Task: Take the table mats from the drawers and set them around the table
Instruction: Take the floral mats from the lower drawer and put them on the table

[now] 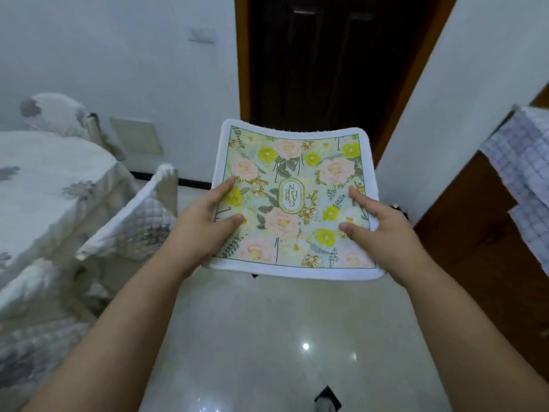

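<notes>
Mat [294, 197], floral, its oval label reading "GARDEN", gripped by left hand [202, 224] and right hand [383, 230] fingers.

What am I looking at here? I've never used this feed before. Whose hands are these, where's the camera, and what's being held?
There is no machine: a person wears one camera on the head, looking forward and down. The left hand and right hand hold a floral table mat by its side edges, flat, above a shiny tiled floor. The table, under a pale cloth, stands to the left with covered chairs. A dark doorway is ahead.
</notes>
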The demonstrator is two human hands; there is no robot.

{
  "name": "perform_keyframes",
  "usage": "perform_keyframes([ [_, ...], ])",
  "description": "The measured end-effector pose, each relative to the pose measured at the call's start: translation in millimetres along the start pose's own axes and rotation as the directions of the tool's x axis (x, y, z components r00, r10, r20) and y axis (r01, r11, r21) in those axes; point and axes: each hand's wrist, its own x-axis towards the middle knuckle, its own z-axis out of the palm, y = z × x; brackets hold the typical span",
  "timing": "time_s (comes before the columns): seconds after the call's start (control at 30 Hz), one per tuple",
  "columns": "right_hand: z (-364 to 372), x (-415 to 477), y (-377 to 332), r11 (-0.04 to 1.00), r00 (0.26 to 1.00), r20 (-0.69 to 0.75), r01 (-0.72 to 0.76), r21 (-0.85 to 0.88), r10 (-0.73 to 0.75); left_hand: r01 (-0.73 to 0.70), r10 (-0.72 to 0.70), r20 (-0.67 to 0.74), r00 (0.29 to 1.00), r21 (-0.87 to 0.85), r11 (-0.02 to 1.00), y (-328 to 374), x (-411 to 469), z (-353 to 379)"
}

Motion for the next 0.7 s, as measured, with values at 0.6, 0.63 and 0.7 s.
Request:
perform_keyframes([
  [0.6,247.4,212.5,-72.9,0.962,0.623,0.741,0.245,0.12,-0.251,0.315,-0.323,-0.747,0.581,-0.159,0.936,-49.5,-34.2,-111.7],
  [0.63,263.0,210.3,-80.1,0.958,0.589,0.766,0.259,0.123,-0.258,0.31,-0.342,-0.77,0.539,-0.197,0.93,-51.9,-43.7,-118.3],
  [0.7,294.2,205.8,-93.8,0.949,0.53,0.804,0.285,0.132,-0.271,0.292,-0.373,-0.804,0.462,-0.26,0.921,-60.7,-60.8,-132.9],
])
